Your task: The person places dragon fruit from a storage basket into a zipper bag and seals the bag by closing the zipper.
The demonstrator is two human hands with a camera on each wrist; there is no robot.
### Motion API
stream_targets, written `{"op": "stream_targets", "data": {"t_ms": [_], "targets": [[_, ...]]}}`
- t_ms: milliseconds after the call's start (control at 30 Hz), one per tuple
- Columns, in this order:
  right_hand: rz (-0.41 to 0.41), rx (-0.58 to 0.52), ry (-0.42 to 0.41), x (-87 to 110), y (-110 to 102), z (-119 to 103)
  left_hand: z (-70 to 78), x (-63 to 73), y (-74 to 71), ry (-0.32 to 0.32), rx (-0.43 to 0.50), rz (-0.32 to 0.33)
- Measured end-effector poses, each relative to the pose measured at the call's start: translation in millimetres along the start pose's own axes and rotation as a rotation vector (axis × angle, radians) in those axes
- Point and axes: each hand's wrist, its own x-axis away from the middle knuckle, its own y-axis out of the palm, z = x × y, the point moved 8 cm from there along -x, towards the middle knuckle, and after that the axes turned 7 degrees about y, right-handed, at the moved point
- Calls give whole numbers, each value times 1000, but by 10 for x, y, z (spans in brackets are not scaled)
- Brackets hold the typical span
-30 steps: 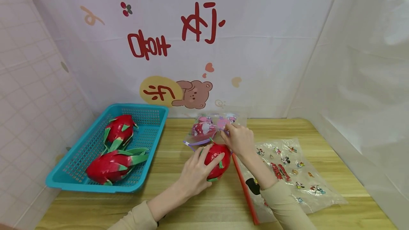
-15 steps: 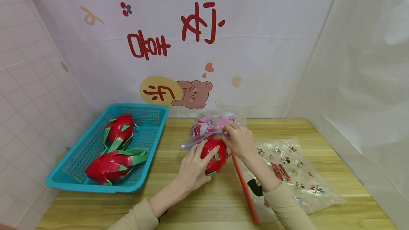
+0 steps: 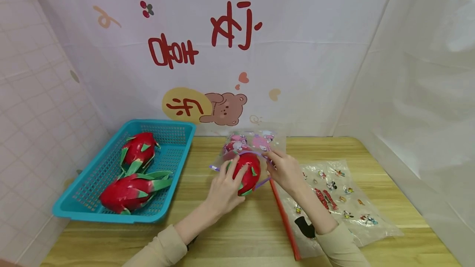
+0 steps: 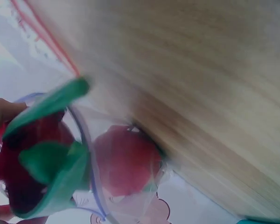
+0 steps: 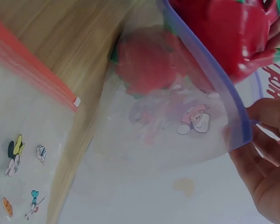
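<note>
My left hand (image 3: 222,188) grips a red dragon fruit (image 3: 249,170) with green leaf tips, holding it at the mouth of a clear zip bag (image 3: 277,137) that has a purple zip edge. In the right wrist view, my right hand (image 5: 266,158) pinches the purple edge (image 5: 219,88) between thumb and fingers, and the mouth gapes around the held fruit. Another dragon fruit (image 4: 128,161) lies inside the bag, seen through the plastic in both wrist views. Pink cartoon prints cover part of the bag. The far side of the held fruit is hidden.
At the left stands a blue plastic basket (image 3: 159,124) with two dragon fruits (image 3: 139,151) in it. A second clear bag (image 3: 371,205) with a red zip (image 3: 285,221) lies flat under my right forearm. A white printed backdrop (image 3: 308,73) rises behind the table.
The held dragon fruit has moved away from me and slightly left, into the bag's mouth. My right hand has shifted a little right, drawing the purple edge wider.
</note>
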Motion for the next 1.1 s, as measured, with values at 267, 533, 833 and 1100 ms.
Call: {"op": "stream_targets", "data": {"t_ms": [267,533,833,1100], "targets": [[71,-64,33,-7,-31,55,271,-6,91,248,-236,3],[76,-94,46,29,-38,68,383,-56,235,336,-305,-39],[58,0,55,138,-9,122,325,11,416,313,-277,-108],[19,52,76,243,-19,152,322,70,420,354,-300,-159]]}}
